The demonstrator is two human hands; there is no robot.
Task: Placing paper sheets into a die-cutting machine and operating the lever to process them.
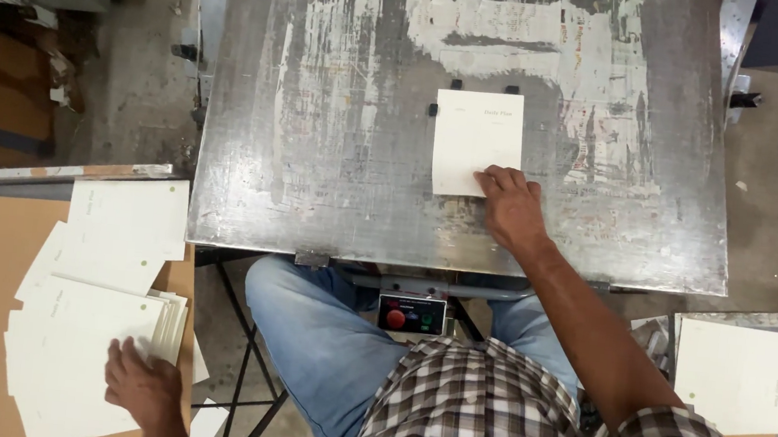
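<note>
Right hand (pixel 509 206): my fingers flat, pressing near edge of cream card (pixel 477 143), not pinching | card lies mid metal plate (pixel 320 145), against small black stops | left hand (pixel 140 383): fingertips resting open on loose card stack (pixel 87 342) at left | handling: light, thin, stiff-ish, slippery; I judge edges best | plate scuffed, worn

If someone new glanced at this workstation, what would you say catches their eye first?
Most striking is the worn metal table, its paint scraped, with one cream card near its middle, pinned at the lower corner by the right hand. At lower left, the left hand rests on a fanned stack of cards.
</note>
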